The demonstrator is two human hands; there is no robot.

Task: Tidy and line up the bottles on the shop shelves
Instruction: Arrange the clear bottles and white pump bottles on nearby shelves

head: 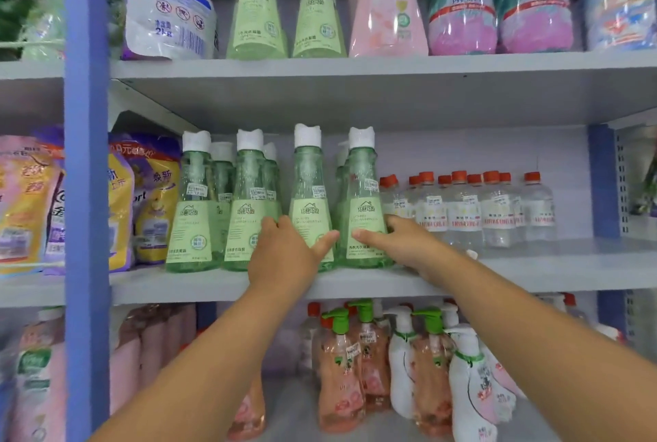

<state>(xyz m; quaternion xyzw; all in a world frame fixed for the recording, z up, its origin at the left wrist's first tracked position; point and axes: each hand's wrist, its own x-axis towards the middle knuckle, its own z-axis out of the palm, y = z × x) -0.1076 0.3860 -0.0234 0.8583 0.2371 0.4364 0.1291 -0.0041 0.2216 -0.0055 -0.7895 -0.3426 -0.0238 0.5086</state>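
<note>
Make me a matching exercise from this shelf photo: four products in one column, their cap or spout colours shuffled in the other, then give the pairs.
Things:
1. tall green cone-shaped bottles on the middle shelf
2. small clear plastic bottles to their right
3. peach-pink pump bottles on the bottom shelf
4. purple-and-white refill pouch on the top shelf

Colours:
A. green
B. white cap with two small points
C. orange-red
D. white corner spout

Pairs: 1-B, 2-C, 3-A, 4-D

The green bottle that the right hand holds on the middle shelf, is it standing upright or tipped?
Upright. The green bottle stands with its base on the middle shelf and its white cap straight above, while the right hand grips its lower part.
</note>
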